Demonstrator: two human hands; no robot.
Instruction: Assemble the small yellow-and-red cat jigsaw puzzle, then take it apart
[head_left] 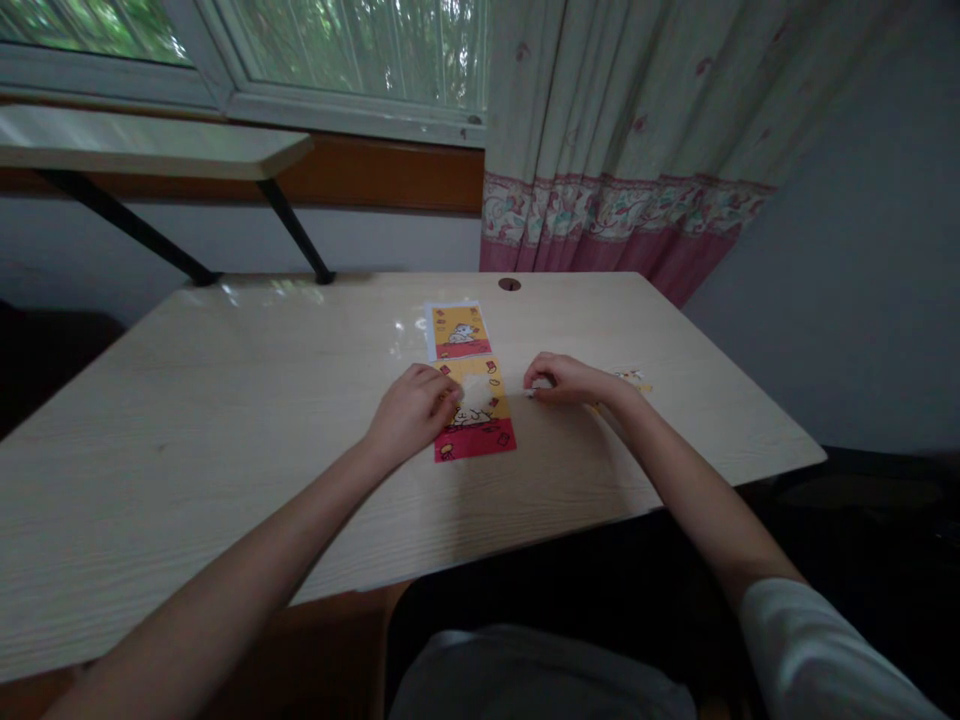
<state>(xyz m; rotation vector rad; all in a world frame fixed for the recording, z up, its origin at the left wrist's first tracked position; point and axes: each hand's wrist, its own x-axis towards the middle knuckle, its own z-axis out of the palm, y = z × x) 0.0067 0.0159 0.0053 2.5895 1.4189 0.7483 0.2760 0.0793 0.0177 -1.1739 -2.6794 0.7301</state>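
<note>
A yellow and red puzzle [475, 440] with a cartoon animal lies flat on the table, with a pale bare patch in its upper middle. My left hand [416, 412] rests over its left edge, fingers curled and thumb close to them; whatever they pinch is hidden. Just right of the puzzle, apart from it, my right hand [564, 380] pinches a small whitish puzzle piece [530, 392]. Above the puzzle, almost touching it, lies a picture card [460, 331] with a similar animal on yellow and red. Several loose pieces [634, 376] lie beyond my right wrist, partly covered by it.
The pale wooden table [300, 350] has a round cable hole [510, 284] near its back edge. A raised shelf [150, 140] on dark legs stands at the back left. Behind are a window [360, 50] and a flowered curtain [600, 130].
</note>
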